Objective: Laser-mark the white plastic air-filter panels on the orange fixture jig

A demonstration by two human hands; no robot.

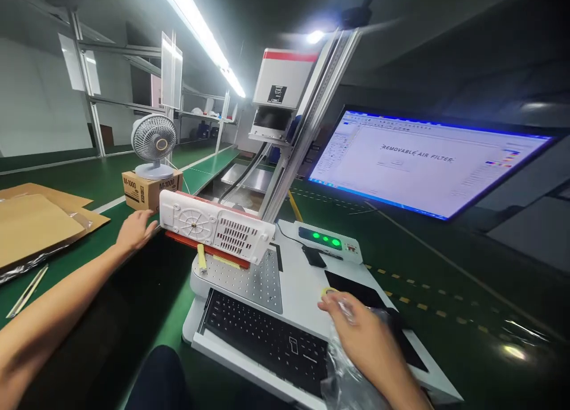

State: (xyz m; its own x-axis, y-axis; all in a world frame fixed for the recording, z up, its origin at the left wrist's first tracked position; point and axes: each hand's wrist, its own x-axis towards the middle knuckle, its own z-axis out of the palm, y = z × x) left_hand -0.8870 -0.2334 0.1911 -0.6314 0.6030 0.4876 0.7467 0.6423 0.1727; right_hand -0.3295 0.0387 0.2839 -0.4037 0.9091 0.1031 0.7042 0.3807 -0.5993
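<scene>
The panel (pixel 216 225) is showing a white colour, with rows of dark slots beside a round, web-like pattern, while the strip (pixel 186 242) below it is showing orange-red. The plate (pixel 252 282) is carrying regular dots on grey, and the keyboard (pixel 262 334) is looking black with pale marks. Three lights (pixel 325 239) are glowing green, and the carton (pixel 143 191) is displaying black letters on brown.

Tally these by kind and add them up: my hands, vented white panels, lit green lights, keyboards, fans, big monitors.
Hands: 2 (left hand, right hand)
Vented white panel: 1
Green lights: 3
Keyboard: 1
Fan: 1
Monitor: 1
Total: 9
</scene>
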